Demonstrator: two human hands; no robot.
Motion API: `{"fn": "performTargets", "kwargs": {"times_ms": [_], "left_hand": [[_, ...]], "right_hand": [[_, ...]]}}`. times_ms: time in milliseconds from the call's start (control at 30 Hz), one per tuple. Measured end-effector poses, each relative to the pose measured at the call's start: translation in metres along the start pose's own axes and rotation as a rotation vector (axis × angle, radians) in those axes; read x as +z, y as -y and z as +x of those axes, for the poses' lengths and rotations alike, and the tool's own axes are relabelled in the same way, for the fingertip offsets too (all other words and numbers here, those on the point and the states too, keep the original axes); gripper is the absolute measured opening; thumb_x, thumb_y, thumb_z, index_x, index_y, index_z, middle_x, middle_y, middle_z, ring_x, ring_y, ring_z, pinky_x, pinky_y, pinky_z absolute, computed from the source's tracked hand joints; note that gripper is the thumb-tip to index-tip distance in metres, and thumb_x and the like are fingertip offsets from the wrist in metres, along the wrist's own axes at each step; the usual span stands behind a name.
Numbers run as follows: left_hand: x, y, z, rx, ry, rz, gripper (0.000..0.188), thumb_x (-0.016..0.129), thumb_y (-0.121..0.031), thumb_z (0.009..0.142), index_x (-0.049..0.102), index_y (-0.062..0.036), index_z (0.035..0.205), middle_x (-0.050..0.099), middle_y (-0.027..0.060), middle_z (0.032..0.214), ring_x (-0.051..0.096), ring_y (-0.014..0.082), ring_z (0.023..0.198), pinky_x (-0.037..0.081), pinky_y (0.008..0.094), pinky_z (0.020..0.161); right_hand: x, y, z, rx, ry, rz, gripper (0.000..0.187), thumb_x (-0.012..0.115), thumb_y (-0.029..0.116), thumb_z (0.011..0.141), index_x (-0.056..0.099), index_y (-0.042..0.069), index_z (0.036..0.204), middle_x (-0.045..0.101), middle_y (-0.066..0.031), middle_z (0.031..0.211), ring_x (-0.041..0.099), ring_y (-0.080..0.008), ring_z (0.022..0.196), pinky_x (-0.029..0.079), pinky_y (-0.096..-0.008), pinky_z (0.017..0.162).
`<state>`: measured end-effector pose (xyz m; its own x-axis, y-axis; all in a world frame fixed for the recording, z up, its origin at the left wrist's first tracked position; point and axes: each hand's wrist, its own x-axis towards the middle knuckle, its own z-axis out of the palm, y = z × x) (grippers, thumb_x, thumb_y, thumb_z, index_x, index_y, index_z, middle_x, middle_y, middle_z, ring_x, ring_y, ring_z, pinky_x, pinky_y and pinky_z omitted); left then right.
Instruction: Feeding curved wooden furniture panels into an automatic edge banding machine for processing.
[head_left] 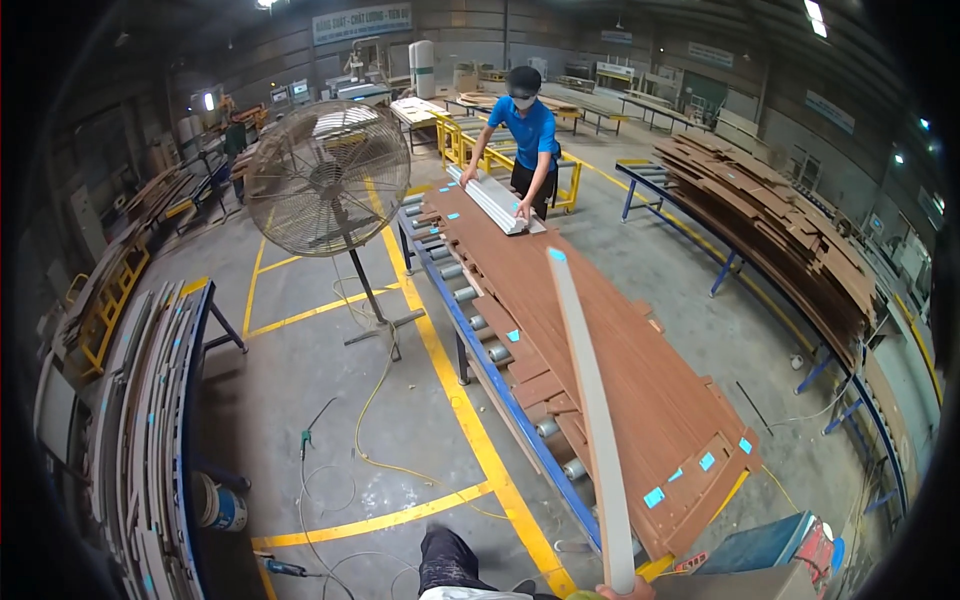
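At the lower edge, my right hand (628, 591) is closed around the near end of a long, narrow board (592, 420), pale grey on its face with a brown edge. The board rises away from me over the roller table, and a blue sticker marks its far end. Beneath it lie wide brown wood panels (640, 400) with several blue stickers. My left hand is outside the picture. Across the table, a person in a blue shirt (530, 130) has both hands on a bundle of white strips (490, 202).
A large fan (328, 178) stands left of the roller table (500, 400). Stacked strips (140, 430) fill a rack at left; brown boards (770, 220) are piled at right. Hoses (375, 400) trail across the floor. A blue toolbox-like case (755, 545) is near my right side.
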<state>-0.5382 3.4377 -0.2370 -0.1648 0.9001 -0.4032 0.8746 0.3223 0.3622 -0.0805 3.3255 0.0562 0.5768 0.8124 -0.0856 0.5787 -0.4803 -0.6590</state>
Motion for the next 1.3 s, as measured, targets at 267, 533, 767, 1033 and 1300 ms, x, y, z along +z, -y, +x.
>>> {"fn": "performTargets", "kwargs": {"times_ms": [267, 533, 767, 1033, 1300], "left_hand": [[-0.065, 0.03, 0.17, 0.561, 0.111, 0.103, 0.041, 0.059, -0.044, 0.086, 0.071, -0.0056, 0.079, 0.068, 0.0213, 0.077, 0.066, 0.0367, 0.079, 0.049, 0.0463, 0.072], [-0.243, -0.257, 0.482, 0.291, -0.027, 0.006, 0.05, 0.06, -0.052, 0.086, 0.071, -0.0037, 0.093, 0.069, 0.0208, 0.088, 0.067, 0.0377, 0.088, 0.052, 0.045, 0.077], [-0.33, -0.506, 0.579, 0.74, 0.0, 0.061, 0.047, 0.064, -0.045, 0.087, 0.066, -0.0027, 0.107, 0.069, 0.0185, 0.099, 0.066, 0.0355, 0.095, 0.052, 0.0441, 0.083], [-0.39, -0.751, 0.712, 1.1, -0.114, 0.261, 0.048, 0.069, -0.042, 0.082, 0.063, -0.0055, 0.113, 0.065, 0.018, 0.105, 0.064, 0.0381, 0.096, 0.052, 0.0459, 0.084], [-0.336, -0.959, 0.965, 1.256, -0.198, 0.982, 0.068, 0.076, -0.047, 0.074, 0.056, -0.0062, 0.124, 0.059, 0.0136, 0.123, 0.055, 0.0306, 0.118, 0.046, 0.0425, 0.096]], "right_hand": [[0.096, 0.073, 0.146, 0.219, -0.217, 0.149, 0.043, 0.082, 0.034, 0.066, 0.065, 0.0, 0.086, 0.069, -0.0161, 0.081, 0.068, -0.027, 0.071, 0.051, -0.0375, 0.069], [0.149, 0.158, 0.215, 0.341, -0.265, 0.142, 0.046, 0.078, 0.025, 0.077, 0.062, -0.004, 0.109, 0.068, -0.0208, 0.092, 0.063, -0.0318, 0.083, 0.05, -0.0409, 0.076], [0.185, 0.178, 0.298, 0.63, -0.173, -0.154, 0.057, 0.083, 0.043, 0.064, 0.063, -0.002, 0.092, 0.063, -0.0217, 0.091, 0.06, -0.0397, 0.089, 0.045, -0.0535, 0.085], [0.22, 0.229, 0.372, 0.63, -0.348, -0.037, 0.059, 0.079, 0.049, 0.071, 0.065, 0.0, 0.1, 0.065, -0.0231, 0.095, 0.062, -0.0381, 0.083, 0.049, -0.0469, 0.073], [0.265, 0.3, 0.407, 1.034, -0.264, -0.066, 0.051, 0.083, 0.044, 0.071, 0.06, 0.0, 0.084, 0.062, -0.0124, 0.066, 0.059, -0.0263, 0.061, 0.049, -0.0406, 0.061]]}}
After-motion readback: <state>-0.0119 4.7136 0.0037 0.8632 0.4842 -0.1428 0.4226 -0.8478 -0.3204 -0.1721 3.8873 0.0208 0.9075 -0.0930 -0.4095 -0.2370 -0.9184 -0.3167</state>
